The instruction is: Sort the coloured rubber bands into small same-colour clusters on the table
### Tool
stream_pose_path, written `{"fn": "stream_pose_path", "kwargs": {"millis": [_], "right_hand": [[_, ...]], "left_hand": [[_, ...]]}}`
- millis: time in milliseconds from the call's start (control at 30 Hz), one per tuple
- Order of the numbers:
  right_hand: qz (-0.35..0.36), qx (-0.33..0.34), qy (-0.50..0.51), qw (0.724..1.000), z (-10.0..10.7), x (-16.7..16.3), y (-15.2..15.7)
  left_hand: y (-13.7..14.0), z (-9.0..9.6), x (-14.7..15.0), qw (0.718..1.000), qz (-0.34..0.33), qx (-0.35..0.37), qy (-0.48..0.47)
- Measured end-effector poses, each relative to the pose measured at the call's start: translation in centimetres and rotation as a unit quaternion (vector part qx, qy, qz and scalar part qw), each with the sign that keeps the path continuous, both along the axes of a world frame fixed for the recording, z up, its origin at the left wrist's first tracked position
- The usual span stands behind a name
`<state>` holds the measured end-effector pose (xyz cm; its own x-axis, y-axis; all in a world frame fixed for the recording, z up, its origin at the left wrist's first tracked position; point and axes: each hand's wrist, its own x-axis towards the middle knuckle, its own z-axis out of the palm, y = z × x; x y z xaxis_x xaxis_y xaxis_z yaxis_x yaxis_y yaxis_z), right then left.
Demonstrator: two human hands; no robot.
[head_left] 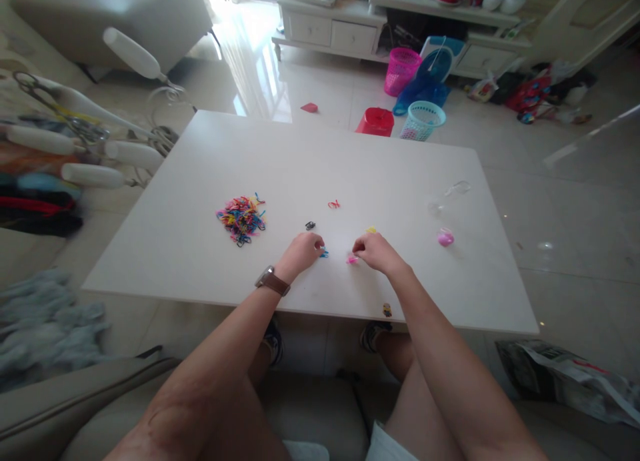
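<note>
My left hand [306, 249] is at the middle of the white table [320, 161], its fingers pinched right beside a few blue rubber bands [324, 254]. Just above a small group of pink rubber bands [353, 260], my right hand [376, 250] has thumb and fingers together. Whatever either pinch holds is too small to make out. Small groups of black bands [311, 226], red bands [334, 204] and yellow bands [371, 230] lie beyond the hands. A mixed heap of colourful rubber bands [242, 218] sits to the left.
On the table's right are a pink-purple object [445, 237] and a clear plastic bag or wrap [436, 209]. A small yellow figure [387, 310] rests by the front edge. Past the far edge stand a red bin [376, 122] and a light-blue basket [423, 120].
</note>
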<state>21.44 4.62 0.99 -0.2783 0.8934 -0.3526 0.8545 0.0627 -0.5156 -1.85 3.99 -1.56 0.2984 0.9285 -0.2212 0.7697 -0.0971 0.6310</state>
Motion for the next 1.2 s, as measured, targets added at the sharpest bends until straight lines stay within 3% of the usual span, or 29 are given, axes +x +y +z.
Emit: {"fn": "stream_pose_path", "kwargs": {"millis": [167,567,1200], "right_hand": [[0.028,-0.035,-0.016,0.999,-0.5,0.1,-0.3],[0.054,-0.023,-0.025,0.998,-1.3,0.0,-0.3],[0.043,0.001,-0.041,0.998,0.5,-1.2,-1.0]], "left_hand": [[0.2,0.0,-0.5,1.0,0.012,-0.001,0.002],[0.2,0.4,-0.8,1.0,0.016,-0.007,-0.003],[-0.2,0.8,-0.8,1.0,0.012,-0.008,0.011]]}}
